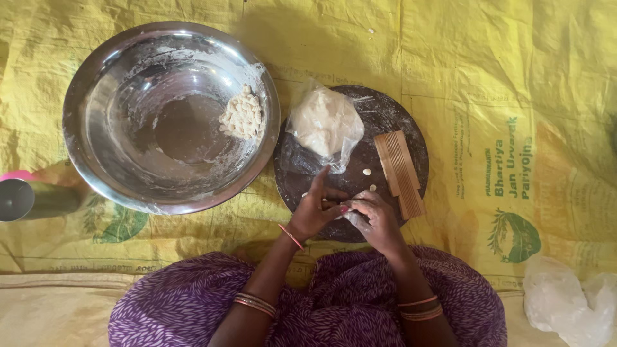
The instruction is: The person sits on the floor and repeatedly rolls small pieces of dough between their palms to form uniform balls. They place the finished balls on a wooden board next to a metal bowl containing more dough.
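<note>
At the far left a steel cup (pixel 29 199) is lying on its side on the yellow sheet (pixel 450 58) covering the floor, and next to it a wide steel bowl (pixel 116 96) is holding a small heap of shaped dough pieces (pixel 243 117) against its right wall. Right of the bowl a dark round board (pixel 392 119) is carrying a lump of dough in a clear plastic bag (pixel 326 122), a ribbed wooden paddle (pixel 400 172) with its long axis running away from the person, and a few loose pieces. The left hand (pixel 315 212) and right hand (pixel 376 222) are meeting over the board's near edge, fingertips pinching together on a small bit of dough (pixel 335 207), hardly visible between them. The bagged dough is lying straight ahead, just beyond the left hand; the paddle is just beside the right hand. A crumpled white bag (pixel 565 299) is sitting far right.
</note>
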